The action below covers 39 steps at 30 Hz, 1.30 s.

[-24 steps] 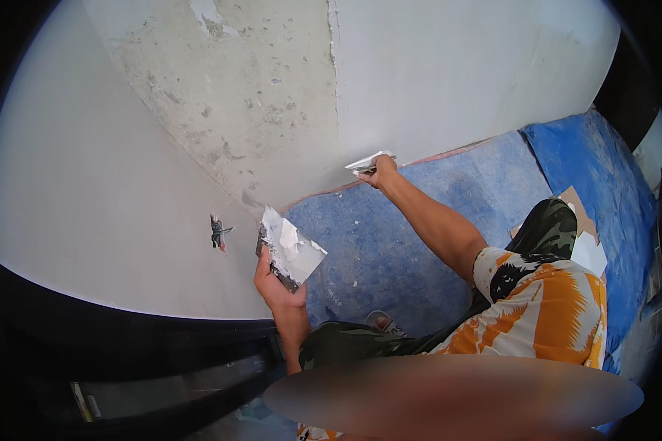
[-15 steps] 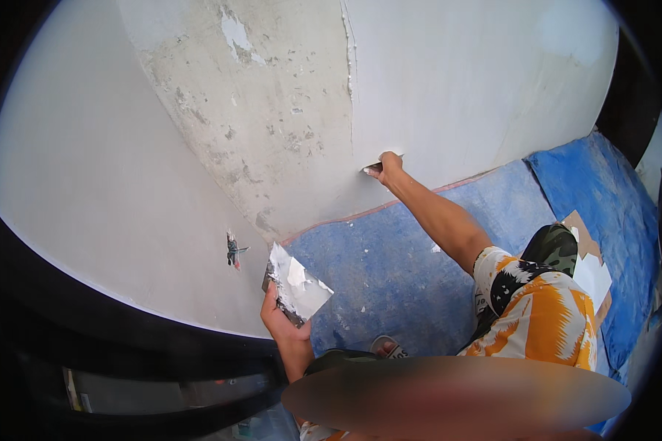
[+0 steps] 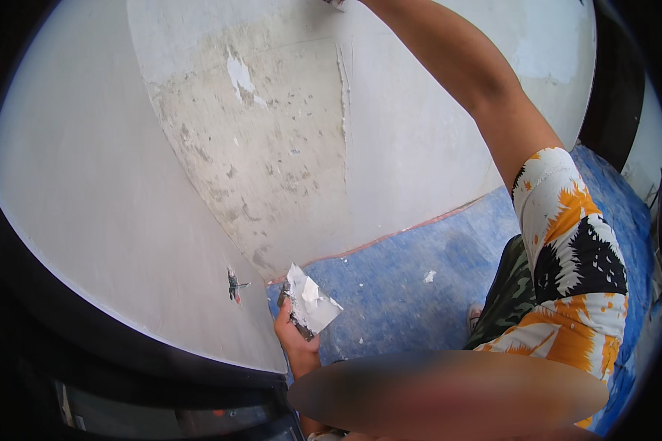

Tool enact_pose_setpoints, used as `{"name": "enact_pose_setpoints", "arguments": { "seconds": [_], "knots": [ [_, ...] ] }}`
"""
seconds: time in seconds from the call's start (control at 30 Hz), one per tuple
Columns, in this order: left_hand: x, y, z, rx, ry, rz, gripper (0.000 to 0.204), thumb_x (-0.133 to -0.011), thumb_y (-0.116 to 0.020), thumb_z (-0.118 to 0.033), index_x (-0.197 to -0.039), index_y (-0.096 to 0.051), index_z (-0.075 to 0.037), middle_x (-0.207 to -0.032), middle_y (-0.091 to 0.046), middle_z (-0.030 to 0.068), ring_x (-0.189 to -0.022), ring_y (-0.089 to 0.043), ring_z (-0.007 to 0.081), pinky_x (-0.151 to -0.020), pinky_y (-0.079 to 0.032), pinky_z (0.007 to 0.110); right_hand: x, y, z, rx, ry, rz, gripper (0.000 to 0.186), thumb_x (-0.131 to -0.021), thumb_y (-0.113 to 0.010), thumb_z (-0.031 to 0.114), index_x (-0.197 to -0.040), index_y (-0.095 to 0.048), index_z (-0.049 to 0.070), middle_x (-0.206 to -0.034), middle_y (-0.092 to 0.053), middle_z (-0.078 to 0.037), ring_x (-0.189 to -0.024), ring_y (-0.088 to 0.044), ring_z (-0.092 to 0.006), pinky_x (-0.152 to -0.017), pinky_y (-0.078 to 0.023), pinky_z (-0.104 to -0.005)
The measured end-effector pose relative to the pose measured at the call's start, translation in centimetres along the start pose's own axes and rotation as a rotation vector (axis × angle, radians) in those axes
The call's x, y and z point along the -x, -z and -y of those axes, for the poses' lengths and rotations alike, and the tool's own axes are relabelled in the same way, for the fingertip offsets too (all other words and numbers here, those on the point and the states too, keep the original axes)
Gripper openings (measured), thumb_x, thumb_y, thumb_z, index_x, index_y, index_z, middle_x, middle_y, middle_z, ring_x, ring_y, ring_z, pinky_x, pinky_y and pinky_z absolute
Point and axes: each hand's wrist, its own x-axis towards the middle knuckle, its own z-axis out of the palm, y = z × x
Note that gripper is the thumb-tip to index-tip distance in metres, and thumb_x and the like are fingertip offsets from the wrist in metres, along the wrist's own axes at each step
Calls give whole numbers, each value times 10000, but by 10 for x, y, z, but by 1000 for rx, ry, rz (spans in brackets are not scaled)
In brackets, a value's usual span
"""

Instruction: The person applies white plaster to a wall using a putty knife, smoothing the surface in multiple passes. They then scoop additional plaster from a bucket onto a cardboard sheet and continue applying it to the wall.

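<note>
My left hand (image 3: pixel 294 334) grips a flat metal plate (image 3: pixel 316 312) loaded with white paste, low in front of me above the blue floor covering (image 3: pixel 390 272). My right arm (image 3: pixel 485 88) reaches up to the top edge of the view, against the wall (image 3: pixel 404 147); the hand and whatever it holds are almost entirely cut off, with only a small blurred bit showing there. The wall has a smooth white area and a rougher, mottled patch (image 3: pixel 257 162) with flaked spots and a raised vertical line of paste.
The pale side wall (image 3: pixel 110 184) at left has a small opening with wires (image 3: pixel 234 283). A dark band (image 3: pixel 51 309) runs below it. A dark upright panel (image 3: pixel 612 103) stands at far right. My leg in camouflage trousers (image 3: pixel 500 294) is at lower right.
My right arm has swung from low on the wall up to the top edge, taking its flat tool nearly out of view. My left hand with the plate has shifted lower in the picture.
</note>
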Motion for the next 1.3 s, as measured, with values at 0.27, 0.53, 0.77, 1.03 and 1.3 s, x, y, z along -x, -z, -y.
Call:
{"name": "enact_pose_setpoints", "arguments": {
  "seconds": [0.27,0.53,0.77,1.03,1.3],
  "knots": [
    [-52,-14,-5,182,-27,-270,320,-958,-517,-185,-1207,-590,3,-1089,-682,114,-924,-689,234,-669,-602,278,233,-31,-137,-415,396,678,279,-809,-506,81,-1023,-547,-92,-768,-591,-66,-691,-565,-158,-655,-497,-323],
    [-110,6,-14,164,80,122,287,-984,-519,-166,-1200,-564,17,-1097,-664,117,-959,-657,238,-852,-559,349,385,-73,-291,21,839,859,556,-850,-479,-85,-1368,-506,116,-1290,-561,-176,-1129,-602,-369,-889,-536,-422],
    [-95,-2,20,-344,-879,395,302,-996,-558,-193,-1204,-608,20,-1165,-655,127,-1081,-609,263,-982,-451,371,424,-61,-321,-1421,-1170,893,392,-878,-522,71,-1237,-477,-81,-1124,-625,-195,-988,-669,-288,-844,-588,-442],
    [-122,36,18,-1418,-1260,467,226,-893,-621,-29,-1108,-689,-2,-1096,-698,148,-979,-631,261,-849,-500,359,356,-112,-412,-1611,-838,772,433,-896,-548,70,-1281,-430,-89,-1215,-577,-220,-1087,-630,-313,-945,-552,-416],
    [-92,111,47,-559,-822,-25,546,-983,-578,-319,-1358,-424,46,-1358,-492,165,-1238,-497,273,-1063,-389,433,435,-258,-648,-1438,-1350,318,454,-949,-399,33,-1398,-348,-7,-1387,-460,-228,-1249,-508,-395,-1027,-437,-594]
  ]
}}
